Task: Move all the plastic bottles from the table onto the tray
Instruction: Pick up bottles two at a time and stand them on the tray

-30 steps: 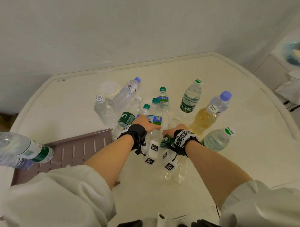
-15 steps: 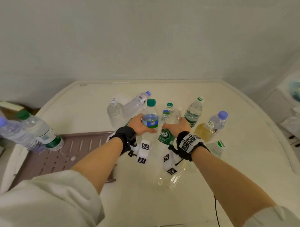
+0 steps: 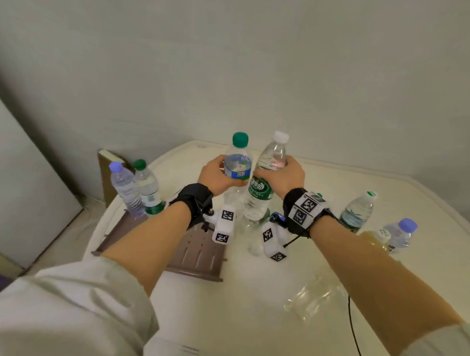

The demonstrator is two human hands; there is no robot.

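Brown and slatted, the tray [image 3: 199, 253] lies at the near-left edge of the surface [image 3: 250, 325]. Two bottles stand at its far corner, a purple-capped bottle [image 3: 123, 190] and a green-capped bottle [image 3: 146, 192] touching it. Both hands are full. The left hand [image 3: 216, 177] grips a blue-labelled bottle [image 3: 237, 164] and the right hand [image 3: 283, 177] a green-labelled bottle [image 3: 264, 187], both upright, side by side, in the air and not yet set down.

I judge the job well short of half done. To the right wait a white-capped bottle [image 3: 358, 212], a yellow drink bottle [image 3: 373, 240] and a small purple-capped bottle [image 3: 401, 234]. What looks like a clear flattened bottle [image 3: 312, 300] lies beside the right forearm.

Cream and glossy, the surface has a rounded rim — plain pale walls meet in a corner behind it.
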